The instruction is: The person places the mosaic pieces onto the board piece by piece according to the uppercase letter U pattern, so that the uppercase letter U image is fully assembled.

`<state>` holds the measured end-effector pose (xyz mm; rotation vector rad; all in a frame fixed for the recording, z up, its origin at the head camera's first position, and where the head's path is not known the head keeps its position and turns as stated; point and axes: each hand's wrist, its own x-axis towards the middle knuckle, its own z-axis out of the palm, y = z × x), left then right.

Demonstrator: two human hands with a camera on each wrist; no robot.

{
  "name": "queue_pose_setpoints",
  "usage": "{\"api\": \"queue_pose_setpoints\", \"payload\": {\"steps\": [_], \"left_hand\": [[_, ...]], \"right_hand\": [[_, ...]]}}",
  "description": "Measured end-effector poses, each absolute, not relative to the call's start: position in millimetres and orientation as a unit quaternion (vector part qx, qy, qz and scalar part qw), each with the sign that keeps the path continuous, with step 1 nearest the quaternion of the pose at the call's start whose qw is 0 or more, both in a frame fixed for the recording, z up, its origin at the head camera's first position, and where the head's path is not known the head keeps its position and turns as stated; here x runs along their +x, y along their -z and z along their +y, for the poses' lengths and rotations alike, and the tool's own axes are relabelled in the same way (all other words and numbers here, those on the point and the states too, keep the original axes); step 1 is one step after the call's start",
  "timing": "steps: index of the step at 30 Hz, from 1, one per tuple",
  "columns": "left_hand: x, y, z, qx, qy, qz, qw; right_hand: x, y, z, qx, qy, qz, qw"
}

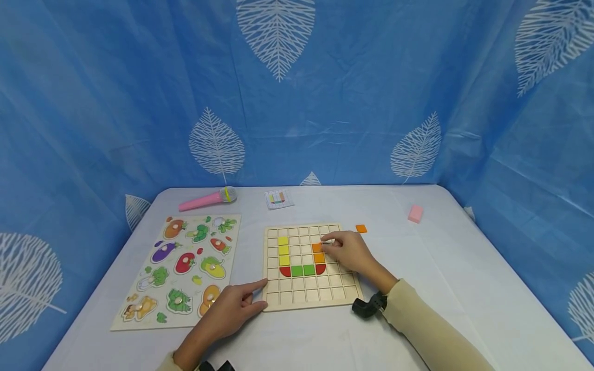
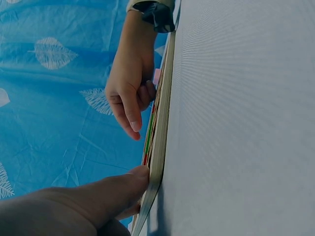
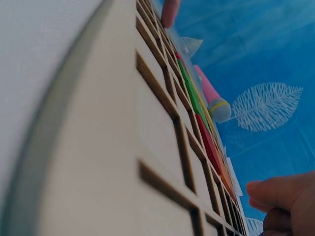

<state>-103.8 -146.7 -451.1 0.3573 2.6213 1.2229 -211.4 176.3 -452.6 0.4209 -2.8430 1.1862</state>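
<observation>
A wooden grid board (image 1: pixel 299 305) lies on the table. My left hand (image 1: pixel 234 309) stretches its index finger and thumb apart, fingertips right at the board's left edge. Over the board's right side, my right hand (image 1: pixel 350 252) has its thumb and index finger close together beside the upper orange tile (image 1: pixel 317 247); I cannot tell whether they pinch anything. Another orange tile (image 1: pixel 318 257) sits below that one. Yellow tiles (image 1: pixel 283 250) form a column on the left. Along the bottom, two green tiles (image 1: pixel 297 271) lie between red rounded pieces (image 1: pixel 285 271).
A loose orange tile (image 1: pixel 361 228) lies beyond the right hand. Behind the board is a small pattern card (image 1: pixel 279 199). On the left are a vegetable puzzle board (image 1: pixel 183 278) and a pink toy microphone (image 1: pixel 204 200). Toward the back right sits a pink block (image 1: pixel 415 214).
</observation>
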Motion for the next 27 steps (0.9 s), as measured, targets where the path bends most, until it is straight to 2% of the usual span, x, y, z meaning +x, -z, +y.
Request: {"api": "queue_pose_setpoints", "payload": {"steps": [9, 20, 27], "left_hand": [[-103.7, 450.5, -146.8, 0.121, -0.418, 0.893, 0.113], [-104.8, 450.9, -146.8, 0.123, -0.418, 0.893, 0.113], [-104.6, 450.8, -147.2, 0.122, -0.420, 0.892, 0.119]], "right_hand": [[-224.2, 450.5, 201.6, 0.126, -0.415, -0.900, 0.039], [-241.0, 446.0, 242.0, 0.072, -0.403, -0.911, 0.050], [-248.7, 450.0, 269.3, 0.075, -0.371, -0.924, 0.051]]}}
